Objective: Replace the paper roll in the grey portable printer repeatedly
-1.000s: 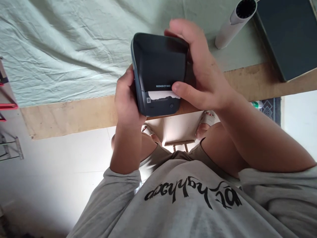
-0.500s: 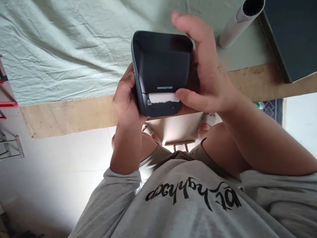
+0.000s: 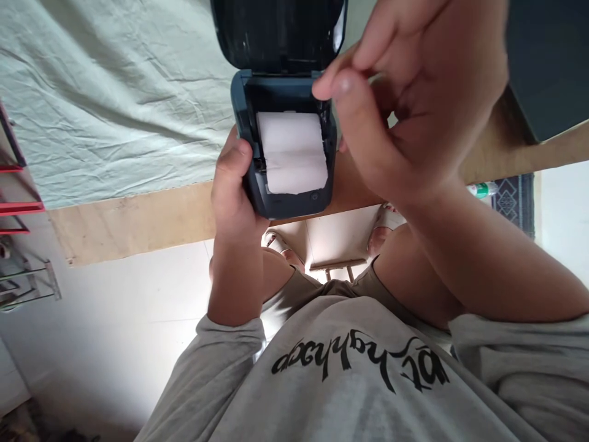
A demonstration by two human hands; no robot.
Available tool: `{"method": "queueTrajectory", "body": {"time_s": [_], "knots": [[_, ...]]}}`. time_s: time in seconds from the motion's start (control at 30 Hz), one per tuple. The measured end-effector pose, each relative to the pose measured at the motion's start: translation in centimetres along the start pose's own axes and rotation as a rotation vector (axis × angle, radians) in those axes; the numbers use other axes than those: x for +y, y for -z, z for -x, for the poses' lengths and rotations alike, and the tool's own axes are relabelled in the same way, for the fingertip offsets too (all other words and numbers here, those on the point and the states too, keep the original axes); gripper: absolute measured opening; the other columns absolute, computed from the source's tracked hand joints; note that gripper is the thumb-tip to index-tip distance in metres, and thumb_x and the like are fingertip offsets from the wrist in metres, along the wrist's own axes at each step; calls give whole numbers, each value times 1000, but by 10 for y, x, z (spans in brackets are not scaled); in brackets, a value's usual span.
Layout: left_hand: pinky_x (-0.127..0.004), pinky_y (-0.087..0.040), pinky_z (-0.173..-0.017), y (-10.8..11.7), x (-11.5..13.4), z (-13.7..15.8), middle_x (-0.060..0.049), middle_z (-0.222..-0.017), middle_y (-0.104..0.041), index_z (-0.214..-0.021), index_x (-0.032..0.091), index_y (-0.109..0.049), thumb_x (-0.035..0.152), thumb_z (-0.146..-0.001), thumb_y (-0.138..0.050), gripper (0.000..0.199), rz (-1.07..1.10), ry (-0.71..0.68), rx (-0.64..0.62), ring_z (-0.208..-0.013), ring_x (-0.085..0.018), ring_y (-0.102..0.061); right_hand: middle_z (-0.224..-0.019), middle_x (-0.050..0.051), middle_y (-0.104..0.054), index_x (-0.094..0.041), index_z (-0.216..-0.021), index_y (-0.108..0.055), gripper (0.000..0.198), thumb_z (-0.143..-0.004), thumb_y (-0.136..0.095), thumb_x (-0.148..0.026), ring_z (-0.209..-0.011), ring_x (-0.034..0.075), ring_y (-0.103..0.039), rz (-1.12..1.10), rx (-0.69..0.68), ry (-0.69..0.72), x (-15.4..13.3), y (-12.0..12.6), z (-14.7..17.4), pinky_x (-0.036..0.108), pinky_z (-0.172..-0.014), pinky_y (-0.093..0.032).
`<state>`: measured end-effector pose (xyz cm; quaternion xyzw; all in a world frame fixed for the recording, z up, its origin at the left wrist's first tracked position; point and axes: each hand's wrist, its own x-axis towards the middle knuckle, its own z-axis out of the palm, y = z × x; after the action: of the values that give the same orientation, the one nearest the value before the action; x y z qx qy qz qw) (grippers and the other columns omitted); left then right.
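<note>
A dark blue label printer (image 3: pixel 285 199) is held up over the table's near edge. Its lid (image 3: pixel 278 31) is flipped open and points away from me. Inside lies a white paper roll (image 3: pixel 292 153), its loose end reaching toward the front. My left hand (image 3: pixel 232 190) grips the printer's left side, thumb on the rim. My right hand (image 3: pixel 414 98) hovers just right of the open compartment, fingers loosely curled with thumb and forefinger near each other; it holds nothing that I can see.
A pale green cloth (image 3: pixel 105 98) covers the wooden table (image 3: pixel 138 218). A dark flat box (image 3: pixel 547 67) lies at the top right. Below the table edge are my knees, sandalled feet and a white tiled floor (image 3: pixel 115 307). Red and metal racks (image 3: pixel 18 202) stand at the left.
The printer's lid has swung open, exposing the paper roll. My right hand has left the lid's front edge and risen to the right, nearer the camera. The left hand keeps its grip.
</note>
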<state>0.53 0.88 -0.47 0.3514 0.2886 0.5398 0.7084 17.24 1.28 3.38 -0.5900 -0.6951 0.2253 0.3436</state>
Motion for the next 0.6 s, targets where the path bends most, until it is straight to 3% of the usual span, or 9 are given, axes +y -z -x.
{"method": "queueTrajectory", "body": {"time_s": [0.17, 0.27, 0.37, 0.5, 0.6], "knots": [[-35, -48, -85, 3, -4, 2, -7, -91, -63, -96, 18, -66, 44, -87, -46, 34, -60, 11, 8, -99, -24, -60, -83, -3, -62, -21, -95, -64, 28, -83, -43, -36, -66, 6, -48, 367, -81, 125, -6, -1, 0, 21, -62, -23], [-31, -46, -71, 8, -9, 0, -8, -85, -61, -96, 18, -66, 50, -85, -48, 38, -111, -27, -52, -96, -24, -59, -73, -1, -59, -24, -94, -63, 23, -81, -52, -39, -57, 4, -37, 470, -171, 120, -10, 5, 2, 21, -59, -15], [-28, -37, -59, 11, -13, -1, -9, -81, -58, -95, 17, -66, 50, -85, -48, 40, -178, -61, -84, -86, -21, -59, -69, -1, -56, -25, -102, -60, 32, -77, -56, -44, -53, 4, -32, 530, -251, 162, -7, 12, 3, 20, -56, -14], [-29, -44, -68, 7, -11, 1, -8, -86, -60, -98, 16, -65, 52, -86, -47, 41, -184, -64, -51, -85, -19, -59, -87, -5, -62, -24, -110, -57, 37, -75, -59, -37, -57, 2, -44, 318, -286, 246, -5, 25, 3, 20, -55, -28], [-29, -49, -81, 2, -4, 2, -5, -88, -62, -94, 18, -66, 49, -91, -44, 39, -99, 3, 23, -84, -15, -60, -108, -3, -61, -21, -110, -53, 38, -77, -58, -39, -68, 2, -53, -75, -232, 260, -7, 31, 0, 20, -59, -38]]}}
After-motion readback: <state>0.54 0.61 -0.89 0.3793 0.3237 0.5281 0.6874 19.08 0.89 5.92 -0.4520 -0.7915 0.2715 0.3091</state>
